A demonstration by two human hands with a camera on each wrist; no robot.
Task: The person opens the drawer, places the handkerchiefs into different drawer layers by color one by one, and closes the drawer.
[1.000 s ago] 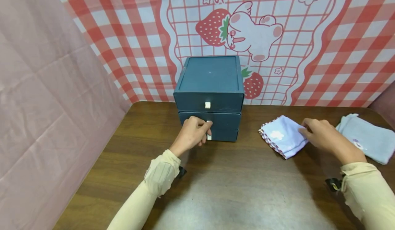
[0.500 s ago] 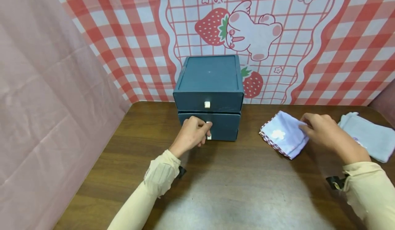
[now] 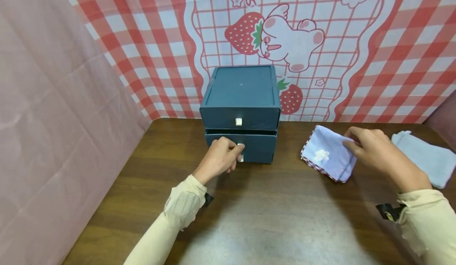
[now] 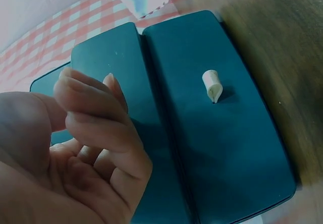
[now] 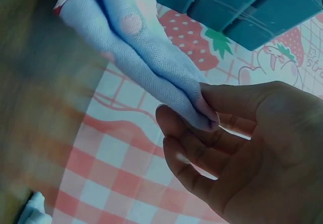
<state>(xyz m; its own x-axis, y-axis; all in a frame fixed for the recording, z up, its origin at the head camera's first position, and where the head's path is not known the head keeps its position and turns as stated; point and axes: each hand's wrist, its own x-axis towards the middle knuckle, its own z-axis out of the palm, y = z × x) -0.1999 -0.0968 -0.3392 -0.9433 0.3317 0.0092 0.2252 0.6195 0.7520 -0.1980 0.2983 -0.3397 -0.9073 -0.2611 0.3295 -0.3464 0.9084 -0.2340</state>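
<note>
A dark teal drawer cabinet (image 3: 242, 85) stands against the back cloth in the head view. My left hand (image 3: 222, 156) pinches the pale pull tab of the middle drawer (image 3: 261, 148), whose top edge shows a dark gap. In the left wrist view the lowest drawer's tab (image 4: 212, 84) sits free beside the curled fingers. To the right, a folded lavender towel (image 3: 329, 146) with a white flower and checked edging hangs tilted from my right hand (image 3: 379, 152). Thumb and fingers pinch its corner, as the right wrist view shows of the towel's folded layers (image 5: 146, 57).
A second folded towel (image 3: 425, 158), pale grey-blue, lies at the right behind the right hand. Red-checked strawberry cloth (image 3: 171, 51) covers the back, and a pink curtain (image 3: 64, 110) borders the left. Everything stands on a brown wooden table (image 3: 263, 209).
The middle drawer has come slightly outward, and the gap above it has widened. The right hand has raised and tilted the lavender towel.
</note>
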